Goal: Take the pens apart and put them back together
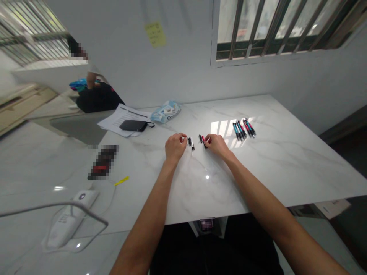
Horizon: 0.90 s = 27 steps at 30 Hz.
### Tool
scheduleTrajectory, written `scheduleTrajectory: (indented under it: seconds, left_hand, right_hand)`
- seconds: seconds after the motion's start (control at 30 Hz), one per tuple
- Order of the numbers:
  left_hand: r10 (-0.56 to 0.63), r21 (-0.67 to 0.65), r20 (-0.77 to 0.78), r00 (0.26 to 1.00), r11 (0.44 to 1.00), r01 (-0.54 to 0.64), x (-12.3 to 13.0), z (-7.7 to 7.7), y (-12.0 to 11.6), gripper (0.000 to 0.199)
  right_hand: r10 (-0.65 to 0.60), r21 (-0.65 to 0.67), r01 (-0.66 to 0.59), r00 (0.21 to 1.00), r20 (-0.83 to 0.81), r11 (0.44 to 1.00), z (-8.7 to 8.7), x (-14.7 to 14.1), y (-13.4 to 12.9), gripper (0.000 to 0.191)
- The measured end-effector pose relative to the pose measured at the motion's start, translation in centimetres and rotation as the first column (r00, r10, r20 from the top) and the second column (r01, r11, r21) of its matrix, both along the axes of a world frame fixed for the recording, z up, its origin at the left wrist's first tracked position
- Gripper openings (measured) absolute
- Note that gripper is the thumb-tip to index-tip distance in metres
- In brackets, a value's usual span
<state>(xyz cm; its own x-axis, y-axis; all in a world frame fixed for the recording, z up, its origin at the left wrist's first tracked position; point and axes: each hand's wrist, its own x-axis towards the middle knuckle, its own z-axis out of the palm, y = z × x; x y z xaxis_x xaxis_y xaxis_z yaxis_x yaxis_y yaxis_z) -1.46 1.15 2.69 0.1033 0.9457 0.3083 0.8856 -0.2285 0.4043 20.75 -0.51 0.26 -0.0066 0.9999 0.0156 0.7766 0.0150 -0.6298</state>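
Observation:
My left hand (175, 146) rests on the marble-patterned table with its fingers curled together. Just right of its fingertips lie small black pen parts (189, 141) and a thin white-and-black pen part (192, 144). Whether the fingertips hold one of them is too small to make out. Across a narrow gap, my right hand (216, 145) pinches at a red-and-black pen piece (203, 140). A short black piece (200, 138) lies beside that one. Farther right, several assembled pens (243, 128) lie side by side, with teal or red barrels and black grips.
Papers (119, 114) lie at the back left under a black phone (133, 125), beside a blue-and-white soft pack (166, 111). A yellow strip (122, 180) and a white power strip (73, 217) with a cable are nearer left. A mirror-like panel shows a seated person (96, 89).

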Motion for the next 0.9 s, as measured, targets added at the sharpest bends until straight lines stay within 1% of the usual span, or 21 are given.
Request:
scheduleTrajectory:
  seconds: [0.2, 0.3, 0.37, 0.43, 0.5, 0.57, 0.63, 0.7, 0.77, 0.9]
  left_hand:
    - [0.03, -0.035, 0.063, 0.998, 0.999, -0.028, -0.2, -1.8, -0.3, 0.02]
    - [0.029, -0.024, 0.11, 0.994, 0.999, -0.027, -0.5, -2.1, -0.1, 0.019]
    - [0.034, -0.012, 0.139, 0.99, 0.999, -0.033, -0.7, -2.1, 0.0, 0.018]
    - [0.044, -0.008, 0.167, 0.985, 0.999, -0.043, -1.0, -2.1, 0.1, 0.017]
    - [0.056, -0.012, 0.194, 0.979, 0.998, -0.055, -1.2, -2.1, 0.2, 0.017]
    - [0.067, -0.013, 0.216, 0.974, 0.998, -0.066, -1.3, -2.1, 0.2, 0.018]
    - [0.075, -0.005, 0.233, 0.97, 0.997, -0.076, -1.3, -2.1, 0.2, 0.018]
    - [0.072, 0.009, 0.246, 0.967, 0.997, -0.076, -1.1, -2.0, 0.1, 0.017]
    - [0.053, 0.02, 0.259, 0.965, 0.998, -0.06, -0.8, -2.0, 0.0, 0.017]
    - [0.005, 0.042, 0.274, 0.962, 0.999, -0.018, -0.3, -2.0, -0.1, 0.017]
  right_hand:
    - [0.013, 0.022, -0.013, 1.0, -0.017, 1.0, -0.5, 0.0, 0.2, 0.01]
    - [0.024, 0.045, -0.023, 0.999, -0.021, 0.999, -0.5, 0.3, 0.3, 0.011]
    - [0.01, 0.079, -0.009, 1.0, -0.006, 0.997, -0.3, 1.0, 0.5, 0.012]
    - [-0.048, 0.108, 0.046, 0.999, 0.019, 0.993, 0.2, 2.3, 0.7, 0.013]
    - [-0.163, 0.11, 0.156, 0.985, 0.06, 0.982, 0.8, 4.0, 0.9, 0.016]
    - [-0.307, 0.077, 0.298, 0.942, 0.139, 0.951, 1.3, 6.1, 1.0, 0.021]
    - [-0.384, 0.028, 0.39, 0.89, 0.246, 0.921, 1.6, 8.2, 0.8, 0.026]
    - [-0.413, -0.02, 0.445, 0.846, 0.338, 0.895, 1.7, 10.0, 0.5, 0.031]
    - [-0.414, -0.059, 0.472, 0.821, 0.394, 0.88, 1.6, 11.3, 0.0, 0.035]
    - [-0.409, -0.057, 0.479, 0.801, 0.437, 0.876, 0.9, 12.8, -0.7, 0.031]
